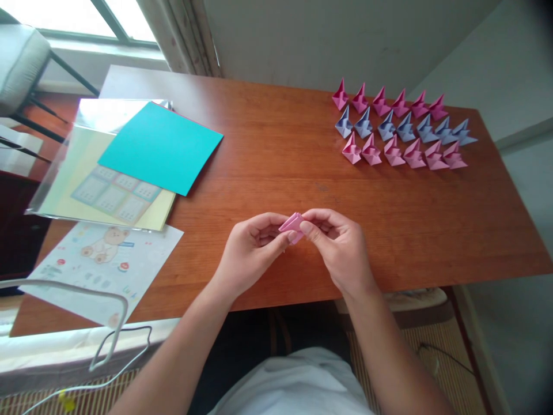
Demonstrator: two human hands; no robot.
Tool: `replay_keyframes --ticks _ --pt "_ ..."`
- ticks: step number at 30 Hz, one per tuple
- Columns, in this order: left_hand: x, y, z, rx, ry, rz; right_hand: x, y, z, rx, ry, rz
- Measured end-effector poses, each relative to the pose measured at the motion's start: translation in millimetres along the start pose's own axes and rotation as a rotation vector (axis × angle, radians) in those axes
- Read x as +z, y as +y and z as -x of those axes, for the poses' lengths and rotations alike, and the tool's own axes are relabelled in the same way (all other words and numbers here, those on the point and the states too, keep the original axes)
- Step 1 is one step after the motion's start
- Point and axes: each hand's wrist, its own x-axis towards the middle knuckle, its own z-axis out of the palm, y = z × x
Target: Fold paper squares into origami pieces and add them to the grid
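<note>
A small folded piece of pink paper [292,223] is pinched between both hands above the front part of the wooden table. My left hand [254,248] grips its left and lower side, with the thumb pressed on the front. On the other side, my right hand [337,242] holds the right edge between thumb and fingers. The fingertips behind the paper are partly hidden. Towards the back right stand pointed folded paper figures in three rows: dark pink ones [381,102], bluish-grey ones [386,125] and light pink ones [393,152].
Turquoise paper sheets [162,147] lie on a clear plastic packet [56,173] with pale yellow paper at the left. Nearer me is a bear-printed sheet [142,253]. A white tube [86,289] crosses the table's [259,167] left front corner. A chair [21,63] stands beyond.
</note>
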Motion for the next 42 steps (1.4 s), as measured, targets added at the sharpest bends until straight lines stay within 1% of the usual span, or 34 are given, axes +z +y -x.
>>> replay_keyframes --ticks 5,10,14,18,23,26,29,32,35,42 --pt "-1.2 1.6 0.4 -0.004 0.019 0.003 -0.1 1.5 -0.2 -0.004 0.008 -0.025" --pt "-2.8 0.9 1.8 0.015 0.055 -0.021 -2.0 1.3 -3.5 0.018 -0.069 -0.029" --pt "-3.3 -0.6 3.0 0.019 0.074 -0.064 -7.5 -2.4 -5.8 0.007 -0.147 0.045" --pt "-2.9 -0.6 3.7 0.015 0.101 -0.097 -8.8 -7.6 -6.4 -0.039 -0.182 0.164" --pt "-1.0 2.0 2.4 0.023 0.103 -0.131 -3.0 -10.4 -6.0 -0.074 -0.134 0.277" --pt "-0.1 2.5 1.6 0.029 0.1 -0.135 -1.3 -10.6 -5.0 -0.055 -0.109 0.232" --pt "-1.3 0.7 1.3 0.035 0.088 -0.162 -2.2 -10.6 -2.8 -0.055 -0.114 0.184" --pt "-3.6 -2.3 1.3 0.059 0.072 -0.199 -3.0 -9.8 0.0 -0.085 -0.128 0.22" --pt "-4.3 -4.3 1.1 0.067 0.062 -0.218 -1.5 -7.2 2.1 -0.11 -0.113 0.27" --pt "-0.1 -2.3 1.1 0.032 0.073 -0.157 3.1 -4.1 1.2 -0.107 -0.075 0.182"
